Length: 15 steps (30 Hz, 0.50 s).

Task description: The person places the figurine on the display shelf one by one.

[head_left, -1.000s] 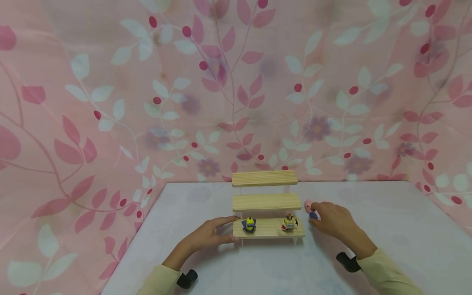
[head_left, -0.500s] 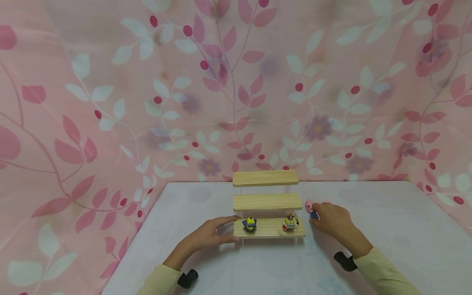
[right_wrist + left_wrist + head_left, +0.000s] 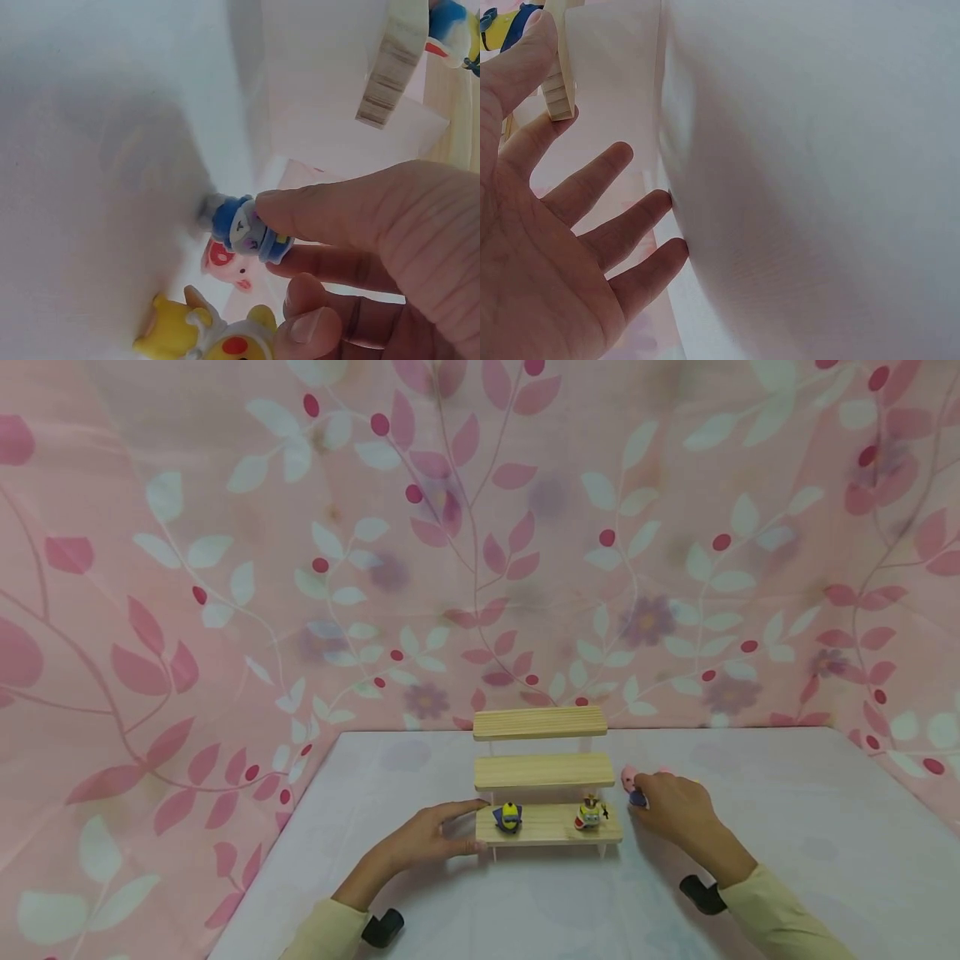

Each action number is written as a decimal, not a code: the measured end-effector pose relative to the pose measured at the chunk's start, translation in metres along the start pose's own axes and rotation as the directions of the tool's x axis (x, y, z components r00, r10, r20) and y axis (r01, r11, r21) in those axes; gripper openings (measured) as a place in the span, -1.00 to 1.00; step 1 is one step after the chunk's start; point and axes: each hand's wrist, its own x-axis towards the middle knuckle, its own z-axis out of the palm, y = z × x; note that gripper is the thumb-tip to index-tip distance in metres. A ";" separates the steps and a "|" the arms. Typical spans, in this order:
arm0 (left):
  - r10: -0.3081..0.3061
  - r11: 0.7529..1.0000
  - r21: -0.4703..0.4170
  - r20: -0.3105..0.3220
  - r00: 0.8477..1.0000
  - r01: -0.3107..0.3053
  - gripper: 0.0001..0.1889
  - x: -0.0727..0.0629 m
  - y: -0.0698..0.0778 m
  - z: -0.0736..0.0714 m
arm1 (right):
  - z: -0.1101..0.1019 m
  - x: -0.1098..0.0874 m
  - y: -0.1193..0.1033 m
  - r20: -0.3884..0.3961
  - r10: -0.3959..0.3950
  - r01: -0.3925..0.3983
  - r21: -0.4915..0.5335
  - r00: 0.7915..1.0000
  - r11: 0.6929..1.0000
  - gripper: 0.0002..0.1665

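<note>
My left hand [image 3: 420, 837] holds the left end of the lowest board of a three-tier wooden display shelf [image 3: 543, 770], thumb at the front edge and index finger at the back; the other fingers are spread in the left wrist view. Right of the shelf, my right hand [image 3: 678, 810] pinches a small blue-and-grey toy figurine [image 3: 244, 227] between thumb and index finger, low over the table. A pink pig figurine [image 3: 232, 266] is just behind it, and a yellow-and-white figurine [image 3: 169, 326] lies under the curled fingers. The hand partly hides these toys in the head view.
On the lowest board stand a yellow-and-blue caped figurine [image 3: 507, 817] at left and a crowned yellow figurine [image 3: 590, 814] at right. The white-covered table [image 3: 525, 910] ends at a pink floral cloth [image 3: 480, 568] behind.
Almost nothing moves. My right hand shifts very slightly around the blue-and-grey figurine; the left hand stays at the shelf's end.
</note>
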 end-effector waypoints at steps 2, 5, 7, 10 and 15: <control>0.003 1.000 0.002 0.000 1.000 -0.003 -0.31 0.000 0.000 0.000 | -0.001 -0.001 0.000 0.007 0.003 -0.003 0.007 1.000 1.000 -0.79; 0.009 1.000 0.006 -0.002 1.000 -0.009 -0.31 0.000 0.000 0.000 | -0.002 -0.002 0.000 -0.001 0.002 -0.002 0.017 1.000 1.000 -0.79; 0.016 1.000 0.009 -0.003 1.000 -0.016 -0.31 0.000 0.000 0.000 | -0.003 -0.003 0.000 -0.008 -0.003 0.004 0.030 1.000 1.000 -0.78; 0.025 1.000 0.010 -0.008 1.000 -0.025 -0.31 0.000 0.000 -0.001 | -0.006 -0.005 -0.001 -0.012 -0.003 0.003 0.046 1.000 0.999 -0.76; 0.029 0.999 0.015 -0.010 1.000 -0.029 -0.31 0.000 0.000 0.000 | -0.016 -0.009 -0.004 -0.006 0.004 -0.004 0.061 1.000 0.998 -0.75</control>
